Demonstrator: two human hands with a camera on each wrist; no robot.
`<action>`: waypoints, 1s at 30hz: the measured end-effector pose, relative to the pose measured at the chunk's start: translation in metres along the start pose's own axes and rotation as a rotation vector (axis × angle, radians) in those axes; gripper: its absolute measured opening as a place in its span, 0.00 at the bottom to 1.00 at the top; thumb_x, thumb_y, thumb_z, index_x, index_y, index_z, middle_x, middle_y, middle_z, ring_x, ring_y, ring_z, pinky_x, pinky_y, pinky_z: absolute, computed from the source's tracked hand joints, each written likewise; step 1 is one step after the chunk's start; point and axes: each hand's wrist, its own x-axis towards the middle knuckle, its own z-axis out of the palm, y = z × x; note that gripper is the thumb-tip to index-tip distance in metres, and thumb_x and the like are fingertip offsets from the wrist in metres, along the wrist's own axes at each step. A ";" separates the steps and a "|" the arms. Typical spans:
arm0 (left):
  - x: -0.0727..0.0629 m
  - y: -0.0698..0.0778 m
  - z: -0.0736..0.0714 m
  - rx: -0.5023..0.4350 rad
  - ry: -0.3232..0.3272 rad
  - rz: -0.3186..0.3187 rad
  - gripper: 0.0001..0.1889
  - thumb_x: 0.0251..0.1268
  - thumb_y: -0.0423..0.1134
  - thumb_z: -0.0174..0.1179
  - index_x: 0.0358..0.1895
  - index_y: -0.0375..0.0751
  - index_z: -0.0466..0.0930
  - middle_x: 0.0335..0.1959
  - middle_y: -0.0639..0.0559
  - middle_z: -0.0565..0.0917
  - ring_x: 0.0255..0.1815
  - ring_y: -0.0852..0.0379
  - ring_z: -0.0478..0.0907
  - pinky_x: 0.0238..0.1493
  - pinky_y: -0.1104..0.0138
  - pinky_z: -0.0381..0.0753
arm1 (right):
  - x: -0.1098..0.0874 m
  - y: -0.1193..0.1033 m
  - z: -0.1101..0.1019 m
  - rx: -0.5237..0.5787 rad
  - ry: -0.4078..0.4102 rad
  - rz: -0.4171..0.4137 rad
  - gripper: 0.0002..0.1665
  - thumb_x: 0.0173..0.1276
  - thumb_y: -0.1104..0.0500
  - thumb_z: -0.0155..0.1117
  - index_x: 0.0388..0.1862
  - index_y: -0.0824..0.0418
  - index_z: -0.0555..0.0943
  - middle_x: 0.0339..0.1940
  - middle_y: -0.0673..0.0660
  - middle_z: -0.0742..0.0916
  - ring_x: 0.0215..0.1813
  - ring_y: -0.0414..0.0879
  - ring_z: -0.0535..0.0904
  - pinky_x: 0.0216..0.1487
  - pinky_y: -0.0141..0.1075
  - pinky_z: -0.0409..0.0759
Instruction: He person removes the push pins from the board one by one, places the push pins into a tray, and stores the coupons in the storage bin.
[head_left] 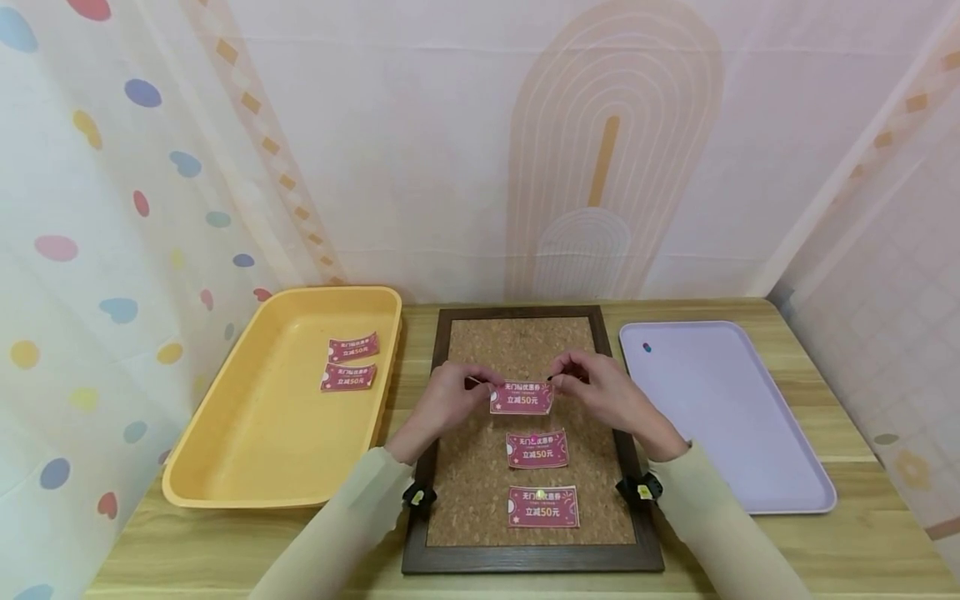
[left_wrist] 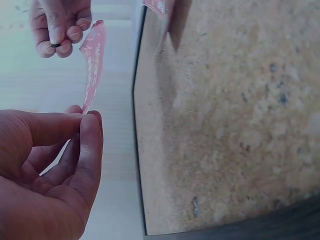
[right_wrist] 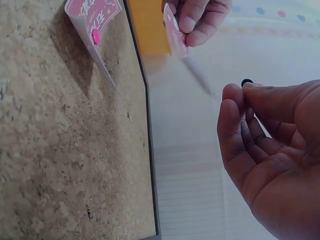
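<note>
Over the cork board (head_left: pixel 465 500), my left hand (head_left: pixel 456 395) pinches the left end of a pink coupon (head_left: pixel 521 400) between thumb and fingers. In the left wrist view this coupon (left_wrist: pixel 93 65) looks bent and stands off the board. My right hand (head_left: pixel 603 396) is at the coupon's upper right corner. Its thumb and finger pinch a black push pin (right_wrist: pixel 247 82), of which only the dark head shows. Nearer to me, a second coupon (head_left: pixel 536 454) is fixed with a pink pin (head_left: pixel 534 438), and a third coupon (head_left: pixel 543 512) with a yellow pin (head_left: pixel 541 493).
To the left stands a yellow tray (head_left: pixel 255 450) with two more coupons (head_left: pixel 349 377) inside. A lilac tray (head_left: pixel 720 417) lies on the right, small coloured pins (head_left: pixel 647 347) near its far left corner. Behind the wooden table (head_left: pixel 847 433) hangs a patterned curtain (head_left: pixel 420 167).
</note>
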 end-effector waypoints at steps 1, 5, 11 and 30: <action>-0.001 0.000 -0.001 -0.008 0.007 0.002 0.11 0.73 0.29 0.60 0.45 0.44 0.91 0.48 0.48 0.89 0.37 0.55 0.78 0.32 0.65 0.77 | -0.001 -0.001 0.000 0.001 0.000 0.001 0.03 0.79 0.64 0.60 0.44 0.60 0.82 0.34 0.52 0.85 0.34 0.48 0.77 0.34 0.35 0.76; -0.003 0.002 -0.004 -0.028 0.043 0.016 0.11 0.73 0.28 0.59 0.45 0.43 0.91 0.47 0.48 0.88 0.34 0.56 0.77 0.31 0.65 0.77 | -0.002 -0.003 -0.001 0.002 0.002 0.000 0.04 0.80 0.64 0.59 0.44 0.60 0.81 0.34 0.52 0.84 0.33 0.47 0.75 0.34 0.35 0.75; -0.007 0.005 -0.010 -0.067 0.080 -0.002 0.10 0.74 0.30 0.59 0.46 0.42 0.90 0.44 0.48 0.88 0.25 0.56 0.73 0.25 0.65 0.72 | -0.004 -0.007 -0.003 0.016 0.020 0.018 0.04 0.80 0.65 0.58 0.46 0.61 0.81 0.37 0.54 0.85 0.38 0.56 0.80 0.36 0.35 0.76; -0.020 0.010 -0.026 -0.149 0.239 0.026 0.10 0.73 0.31 0.60 0.50 0.38 0.89 0.43 0.44 0.86 0.34 0.51 0.76 0.29 0.66 0.75 | -0.011 -0.002 -0.016 -0.006 0.085 0.031 0.03 0.79 0.65 0.59 0.46 0.63 0.80 0.37 0.54 0.85 0.40 0.57 0.81 0.37 0.35 0.77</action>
